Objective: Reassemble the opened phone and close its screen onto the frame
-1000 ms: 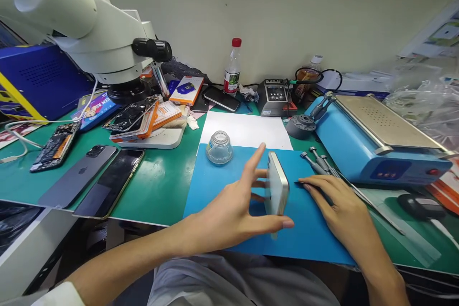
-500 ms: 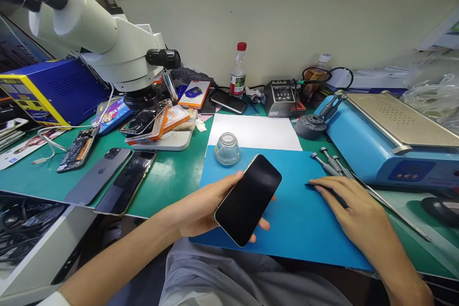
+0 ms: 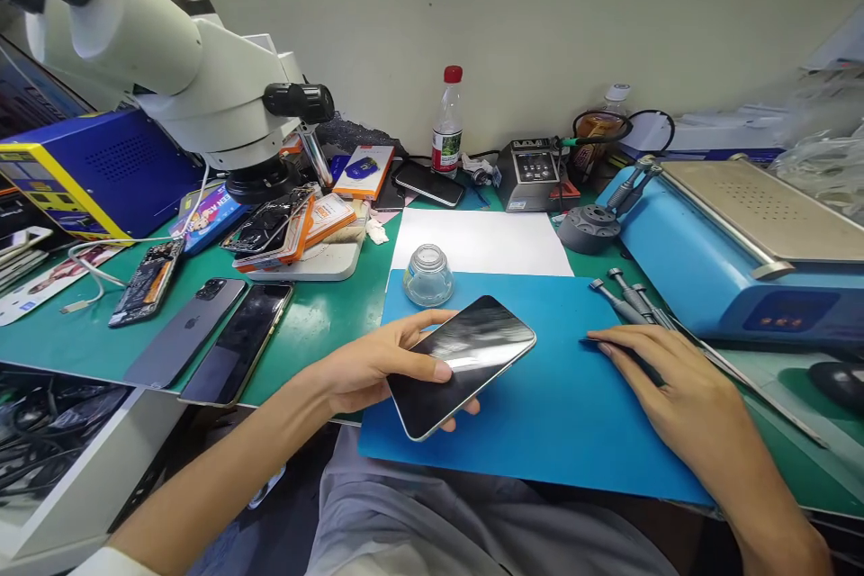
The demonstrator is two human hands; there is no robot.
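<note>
A smartphone (image 3: 465,342) with a black, glossy screen lies tilted in my left hand (image 3: 374,364), above the blue mat (image 3: 526,432). My thumb presses on the glass, which reflects light, and fingertips show beyond the lower edge. Over the right part of the mat, my right hand (image 3: 681,396) is closed round a slim dark tool (image 3: 648,369). Its narrow tip points left; the palm hides much of it, so its exact kind is unclear. Just behind the phone, a small glass jar (image 3: 429,277) stands on the mat.
Left of the mat lie a grey phone (image 3: 185,331), a dark-screened phone (image 3: 239,342) and an opened phone (image 3: 148,281). A microscope (image 3: 222,99) rises at the back left. Several grey-handled tools (image 3: 634,297) lie beside a blue heating plate machine (image 3: 729,261) on the right.
My left hand has turned the phone flatter, and its thumb has moved from the edge onto the screen. My right hand keeps nearly the same place and grip. The view has shifted slightly.
</note>
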